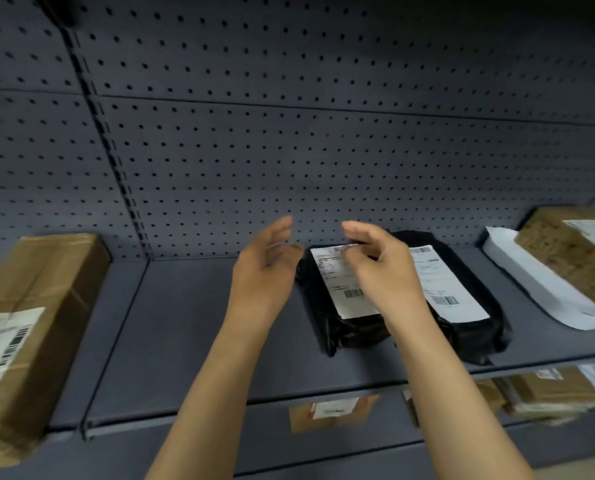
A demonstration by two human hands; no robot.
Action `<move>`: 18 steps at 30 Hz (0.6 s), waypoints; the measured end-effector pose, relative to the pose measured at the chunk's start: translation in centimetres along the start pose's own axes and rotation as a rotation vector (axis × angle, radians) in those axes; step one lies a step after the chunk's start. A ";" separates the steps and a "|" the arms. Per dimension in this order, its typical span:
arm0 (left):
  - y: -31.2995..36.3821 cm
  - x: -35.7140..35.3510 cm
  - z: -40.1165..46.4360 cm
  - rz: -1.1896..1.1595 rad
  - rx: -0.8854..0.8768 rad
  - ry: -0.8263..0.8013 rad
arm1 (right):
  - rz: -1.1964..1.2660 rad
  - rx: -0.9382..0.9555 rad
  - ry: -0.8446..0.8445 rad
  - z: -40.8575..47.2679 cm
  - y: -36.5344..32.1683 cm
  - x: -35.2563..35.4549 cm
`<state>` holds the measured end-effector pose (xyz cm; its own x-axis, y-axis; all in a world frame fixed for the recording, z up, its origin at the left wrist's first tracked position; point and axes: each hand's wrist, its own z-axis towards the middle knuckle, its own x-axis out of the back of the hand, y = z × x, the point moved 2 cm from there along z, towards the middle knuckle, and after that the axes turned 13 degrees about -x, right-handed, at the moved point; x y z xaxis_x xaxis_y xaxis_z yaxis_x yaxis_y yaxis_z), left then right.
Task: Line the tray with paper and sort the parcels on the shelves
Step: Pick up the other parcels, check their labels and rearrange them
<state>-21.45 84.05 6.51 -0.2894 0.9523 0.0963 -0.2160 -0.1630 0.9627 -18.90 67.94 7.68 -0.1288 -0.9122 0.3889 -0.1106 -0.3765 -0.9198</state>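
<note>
While two black parcels lie flat, our left hand and right hand hover above them, both open, empty.

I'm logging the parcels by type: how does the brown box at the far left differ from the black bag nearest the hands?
The brown box is rigid taped cardboard and stands tall; the black bag is soft wrinkled plastic and lies flat. The box sits apart at the shelf's left end; the bag lies against a second black bag, partly behind the right hand. Both carry a white barcode label.
</note>
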 end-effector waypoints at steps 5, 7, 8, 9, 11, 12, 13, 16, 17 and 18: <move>-3.5 -4.6 -0.2 0.029 0.116 -0.095 | -0.254 -0.132 -0.036 2.0 3.2 2.0; -4.9 -5.6 -0.4 0.107 0.133 -0.131 | -0.355 -0.167 -0.089 2.0 4.0 2.0; -5.7 -6.1 -0.4 0.145 0.133 -0.146 | -0.395 -0.171 -0.114 1.9 4.3 1.9; -6.6 -6.4 -0.5 0.165 0.131 -0.160 | -0.428 -0.168 -0.127 1.9 4.5 1.7; -8.1 -7.1 -0.8 0.180 0.125 -0.195 | -0.465 -0.160 -0.129 2.0 5.0 1.5; -8.1 -7.4 -1.0 0.193 0.117 -0.208 | -0.472 -0.163 -0.126 2.2 5.1 1.4; -7.9 -7.5 -1.2 0.201 0.110 -0.213 | -0.474 -0.178 -0.128 2.5 5.3 1.4; -7.5 -7.6 -1.5 0.195 0.112 -0.214 | -0.476 -0.221 -0.140 2.7 5.6 1.2; -7.5 -7.7 -1.5 0.192 0.115 -0.209 | -0.480 -0.217 -0.134 2.6 5.7 1.1; -7.5 -7.7 -1.5 0.180 0.113 -0.202 | -0.478 -0.203 -0.124 2.6 5.7 1.1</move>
<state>-19.00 77.58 -1.86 -0.1198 0.9446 0.3057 -0.0692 -0.3151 0.9465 -17.08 64.34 2.72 0.0988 -0.6637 0.7414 -0.3188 -0.7269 -0.6083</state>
